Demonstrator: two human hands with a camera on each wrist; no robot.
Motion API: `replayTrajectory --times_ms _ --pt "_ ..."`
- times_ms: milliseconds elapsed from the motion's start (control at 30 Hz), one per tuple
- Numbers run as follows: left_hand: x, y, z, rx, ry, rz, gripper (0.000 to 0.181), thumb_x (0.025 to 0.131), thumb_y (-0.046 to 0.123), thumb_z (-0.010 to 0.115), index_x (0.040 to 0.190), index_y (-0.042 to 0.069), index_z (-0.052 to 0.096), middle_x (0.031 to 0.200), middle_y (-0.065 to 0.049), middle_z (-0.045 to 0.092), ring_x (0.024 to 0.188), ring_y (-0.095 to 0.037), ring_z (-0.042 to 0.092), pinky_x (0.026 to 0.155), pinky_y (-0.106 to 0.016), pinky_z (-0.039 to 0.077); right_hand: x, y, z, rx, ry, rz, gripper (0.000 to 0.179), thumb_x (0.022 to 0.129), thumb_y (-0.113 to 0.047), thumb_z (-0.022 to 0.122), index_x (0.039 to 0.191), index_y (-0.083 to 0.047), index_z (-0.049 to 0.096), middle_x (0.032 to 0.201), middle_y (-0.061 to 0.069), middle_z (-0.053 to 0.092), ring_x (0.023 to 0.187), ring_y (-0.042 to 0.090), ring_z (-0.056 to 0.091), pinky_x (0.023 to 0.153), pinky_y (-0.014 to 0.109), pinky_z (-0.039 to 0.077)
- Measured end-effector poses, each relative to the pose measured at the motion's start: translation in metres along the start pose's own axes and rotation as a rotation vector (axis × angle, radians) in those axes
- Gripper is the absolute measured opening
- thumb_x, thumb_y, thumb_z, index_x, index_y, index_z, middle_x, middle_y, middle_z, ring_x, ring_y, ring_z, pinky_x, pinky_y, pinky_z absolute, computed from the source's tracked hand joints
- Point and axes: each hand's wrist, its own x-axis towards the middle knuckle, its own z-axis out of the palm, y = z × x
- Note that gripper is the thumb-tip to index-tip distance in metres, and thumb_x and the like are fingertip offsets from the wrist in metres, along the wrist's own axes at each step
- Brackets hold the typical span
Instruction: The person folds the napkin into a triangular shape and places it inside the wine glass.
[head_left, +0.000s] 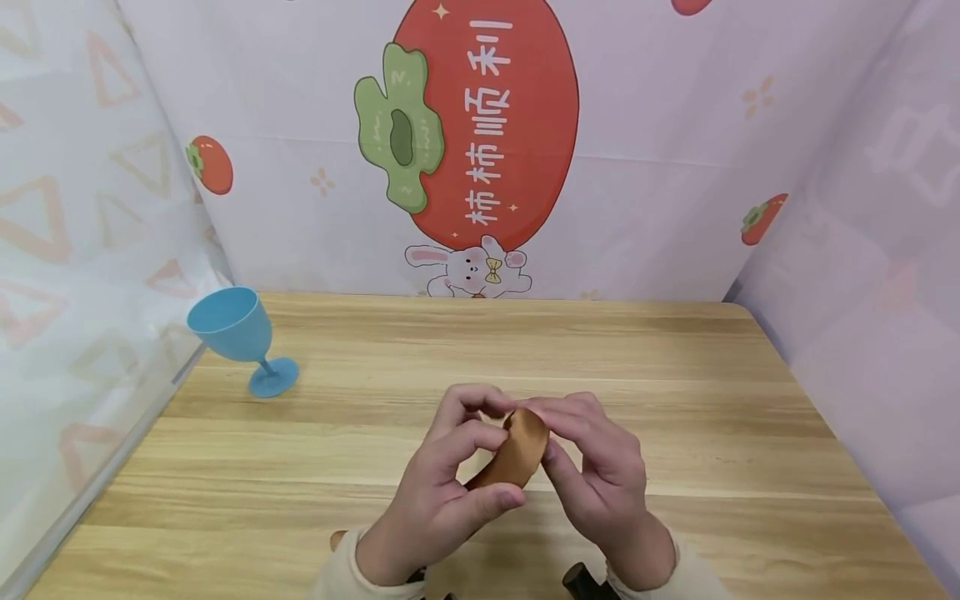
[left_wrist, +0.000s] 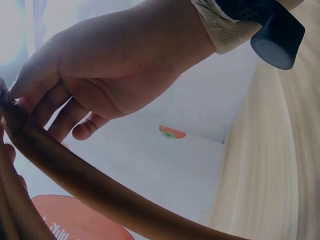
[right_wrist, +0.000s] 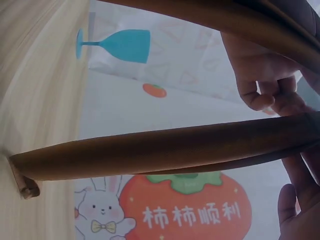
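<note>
A brown ribbon with a smooth sheen is bent into a curve between the two hands, above the middle of the table. My left hand pinches it from the left, thumb in front and fingers at the upper edge. From the other side, my right hand pinches its upper edge between thumb and fingertips. In the right wrist view one length of the ribbon hangs down, its end folded on the table. Another length of ribbon slants below the left hand. Where the fingertips meet is partly hidden.
A blue goblet stands at the table's left, near the side curtain. The wood-grain table is bordered by printed cloth at the back and sides. A black wrist camera shows beneath the right wrist.
</note>
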Motion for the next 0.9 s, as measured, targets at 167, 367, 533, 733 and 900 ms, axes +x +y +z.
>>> replayTrajectory --times_ms 167,367,533,733,900 --pt "-0.002 -0.001 0.001 0.006 0.026 -0.060 0.033 0.099 0.040 0.062 0.098 0.008 0.056 0.132 -0.020 0.051 0.119 -0.034 0.048 0.095 -0.039 0.044 -0.005 0.001 0.002 0.017 -0.039 0.043 0.034 0.101 -0.017 0.062 0.121 0.010 0.065 0.119 0.017 0.070 0.103 0.024 0.065 0.086 0.031 0.043" --pt "-0.003 -0.001 0.002 -0.014 0.070 -0.095 0.031 0.099 0.037 0.063 0.097 0.007 0.055 0.133 -0.019 0.056 0.122 -0.033 0.047 0.099 -0.039 0.043 -0.009 -0.001 0.006 -0.010 -0.092 0.095 0.066 0.092 -0.042 0.073 0.128 0.011 0.059 0.123 0.018 0.067 0.109 0.025 0.062 0.094 0.029 0.046" --pt "-0.003 0.000 0.004 -0.068 0.100 -0.157 0.034 0.098 0.037 0.066 0.094 0.006 0.051 0.129 -0.018 0.056 0.123 -0.032 0.048 0.095 -0.037 0.045 -0.013 -0.005 0.012 -0.056 -0.131 0.146 0.067 0.085 -0.036 0.081 0.125 0.012 0.058 0.115 0.017 0.067 0.104 0.025 0.061 0.095 0.028 0.047" --pt "-0.003 0.001 0.006 -0.112 0.122 -0.185 0.038 0.096 0.038 0.068 0.092 0.005 0.050 0.126 -0.019 0.054 0.120 -0.032 0.049 0.094 -0.037 0.046 -0.017 -0.007 0.014 -0.072 -0.153 0.181 0.060 0.087 -0.029 0.079 0.122 0.013 0.056 0.109 0.016 0.064 0.097 0.023 0.060 0.088 0.026 0.049" --pt "-0.003 0.000 0.006 -0.125 0.142 -0.182 0.040 0.094 0.040 0.069 0.091 0.005 0.052 0.126 -0.020 0.055 0.120 -0.032 0.051 0.094 -0.037 0.046 -0.019 -0.006 0.016 -0.004 -0.182 0.216 0.057 0.088 -0.021 0.077 0.122 0.017 0.051 0.107 0.017 0.064 0.091 0.023 0.065 0.083 0.027 0.053"
